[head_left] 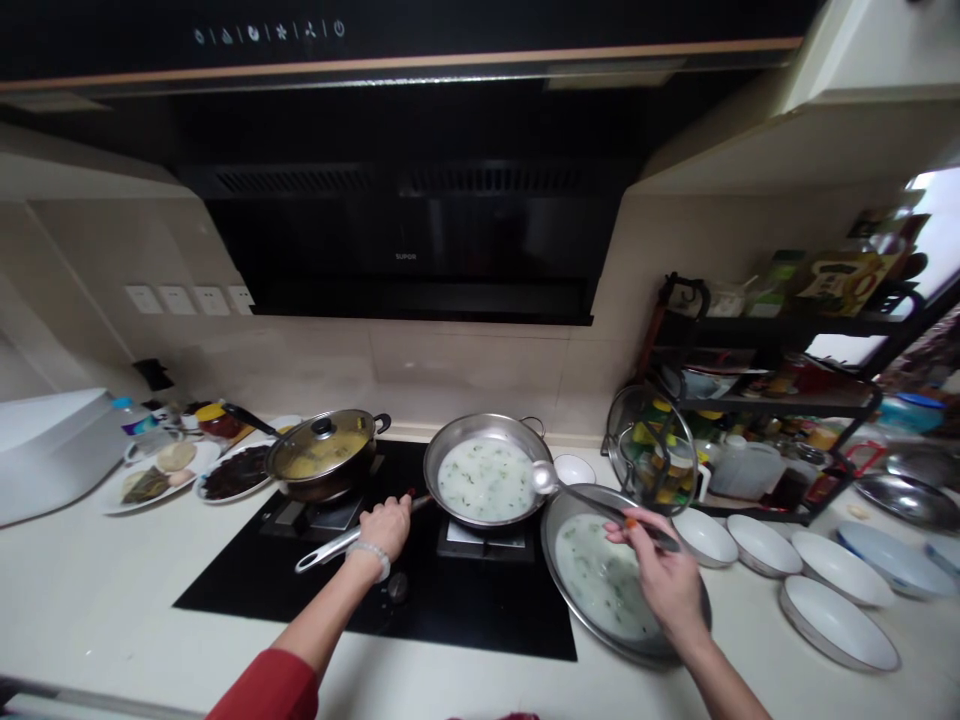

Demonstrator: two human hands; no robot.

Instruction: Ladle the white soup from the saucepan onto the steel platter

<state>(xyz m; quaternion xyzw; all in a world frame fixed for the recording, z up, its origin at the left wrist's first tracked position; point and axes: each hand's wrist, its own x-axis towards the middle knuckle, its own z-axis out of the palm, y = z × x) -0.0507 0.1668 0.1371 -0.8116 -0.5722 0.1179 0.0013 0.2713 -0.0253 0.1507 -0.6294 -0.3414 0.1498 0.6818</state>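
My left hand point(386, 524) is closed round the long steel handle point(330, 551) of a steel pan point(442, 465) that sits on the black hob's right burner, filled with pale soup flecked with green. My right hand point(664, 575) grips the handle of a metal ladle point(546, 478). The ladle's bowl rests at the pan's right rim. Under my right hand a large steel basin point(559, 515) on the counter holds more of the same pale soup.
A lidded pot point(322, 452) stands on the left burner. Plates of food point(161, 470) lie at the left. Several white bowls point(836, 620) line the counter at the right. A glass lid point(651, 448) leans against a crowded black rack point(780, 400).
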